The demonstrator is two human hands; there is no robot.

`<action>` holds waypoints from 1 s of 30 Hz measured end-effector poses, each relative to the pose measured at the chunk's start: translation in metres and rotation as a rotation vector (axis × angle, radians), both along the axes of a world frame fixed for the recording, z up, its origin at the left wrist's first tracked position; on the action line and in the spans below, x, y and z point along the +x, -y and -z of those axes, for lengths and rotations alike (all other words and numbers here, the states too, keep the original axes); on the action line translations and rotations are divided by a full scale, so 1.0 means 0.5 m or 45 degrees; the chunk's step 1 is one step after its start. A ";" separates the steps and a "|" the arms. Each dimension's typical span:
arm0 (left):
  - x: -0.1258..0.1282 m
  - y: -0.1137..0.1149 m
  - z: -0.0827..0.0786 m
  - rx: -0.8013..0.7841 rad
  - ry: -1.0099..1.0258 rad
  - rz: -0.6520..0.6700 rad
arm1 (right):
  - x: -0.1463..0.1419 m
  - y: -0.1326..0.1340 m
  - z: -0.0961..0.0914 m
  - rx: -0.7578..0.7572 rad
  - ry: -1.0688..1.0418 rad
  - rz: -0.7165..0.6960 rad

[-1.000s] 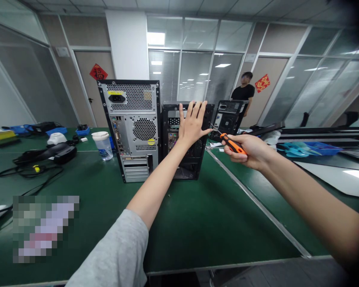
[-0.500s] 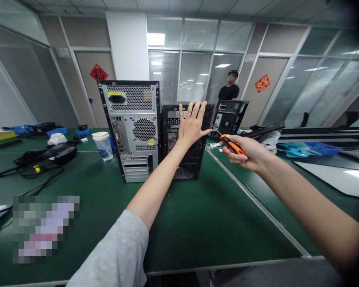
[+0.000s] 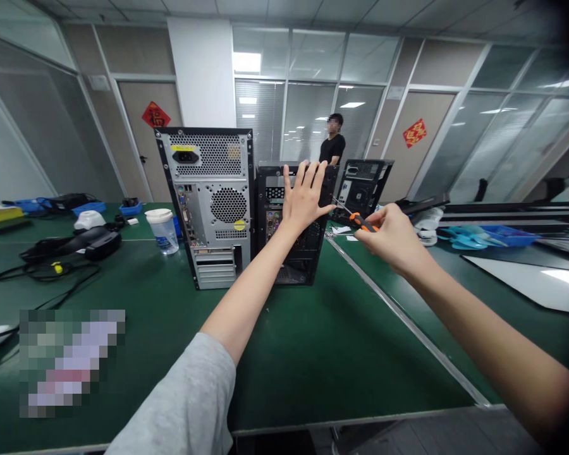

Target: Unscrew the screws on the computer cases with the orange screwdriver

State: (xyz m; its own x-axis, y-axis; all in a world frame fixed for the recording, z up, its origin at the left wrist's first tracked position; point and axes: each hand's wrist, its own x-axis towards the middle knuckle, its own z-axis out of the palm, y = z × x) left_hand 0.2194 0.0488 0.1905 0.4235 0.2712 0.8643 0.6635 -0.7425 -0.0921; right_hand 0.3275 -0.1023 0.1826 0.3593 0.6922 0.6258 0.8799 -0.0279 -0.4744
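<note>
My left hand (image 3: pixel 304 201) lies with spread fingers against the upper back of a black computer case (image 3: pixel 294 268). In my right hand (image 3: pixel 394 237) is an orange and black screwdriver (image 3: pixel 361 222), gripped at the handle. Its shaft points up and left, and the tip is at the right rear edge of the black case; whether it sits in a screw I cannot make out. A taller silver-backed computer case (image 3: pixel 230 205) stands upright just left of the black one. My left hand and forearm hide part of the black case's back panel.
Behind stands another black computer case (image 3: pixel 363 186), with a person (image 3: pixel 332 142) beyond it. A lidded plastic cup (image 3: pixel 164 232) is left of the silver case. Blue trays (image 3: pixel 514 237) and a white panel (image 3: pixel 533 281) lie at right, a black headset (image 3: pixel 95 243) and cables at left.
My right hand has changed its hold on the screwdriver, with fingers now higher over the handle's end. The person behind has moved left. My left hand stays in place.
</note>
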 end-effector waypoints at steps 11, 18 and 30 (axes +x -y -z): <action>0.000 -0.001 0.000 -0.006 -0.028 -0.012 | -0.036 0.033 0.017 0.045 0.687 0.420; 0.003 -0.008 0.003 0.024 0.002 0.012 | -0.016 0.023 0.039 0.166 1.052 0.572; 0.006 -0.011 0.005 0.032 0.002 -0.010 | -0.024 0.023 0.031 0.152 1.140 0.531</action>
